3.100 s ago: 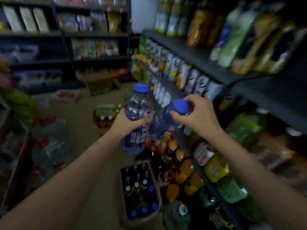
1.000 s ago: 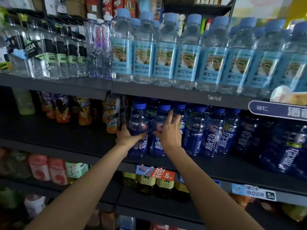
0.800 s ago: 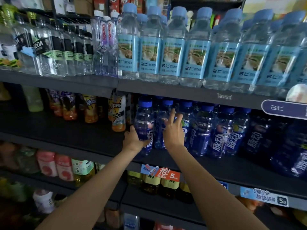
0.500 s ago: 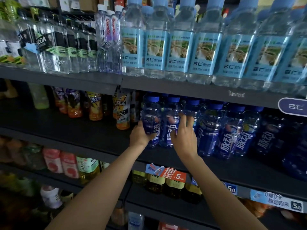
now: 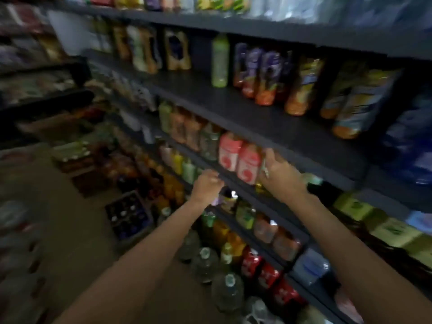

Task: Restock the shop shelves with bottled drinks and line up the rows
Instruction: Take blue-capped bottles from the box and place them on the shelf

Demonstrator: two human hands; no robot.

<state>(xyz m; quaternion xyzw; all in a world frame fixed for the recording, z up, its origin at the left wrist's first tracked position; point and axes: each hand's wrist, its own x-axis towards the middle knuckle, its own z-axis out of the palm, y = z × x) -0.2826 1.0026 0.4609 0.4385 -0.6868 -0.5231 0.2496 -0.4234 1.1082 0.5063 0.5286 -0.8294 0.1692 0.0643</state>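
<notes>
The two pink-labelled bottles (image 5: 239, 159) stand side by side at the front of a lower shelf (image 5: 275, 202), and they look neat and upright. The right hand (image 5: 280, 170) is just beside them, on their right, with its fingers reaching up and spread a little; it seems to touch the nearer pink bottle, but the picture is blurry, so I cannot be sure. The left hand (image 5: 207, 184) is at the front edge of the same shelf, a bit to the left of the pink bottles. Its fingers are curled in, and I cannot tell if they hold anything. No bottle is being carried in either hand. The shelf above (image 5: 233, 101) has a green bottle (image 5: 219, 60) and orange juice bottles (image 5: 264, 77) standing far back, with bare shelf in front, so that row likely needs pulling forward or more stock. Down on the floor sits a crate of dark bottles with blue caps (image 5: 128, 217), well apart from the hands, and it looks full. Big clear water jugs (image 5: 205, 263) also stand on the floor near the bottom shelf. So I think some rows are tidy, but plenty of restocking is left.
</notes>
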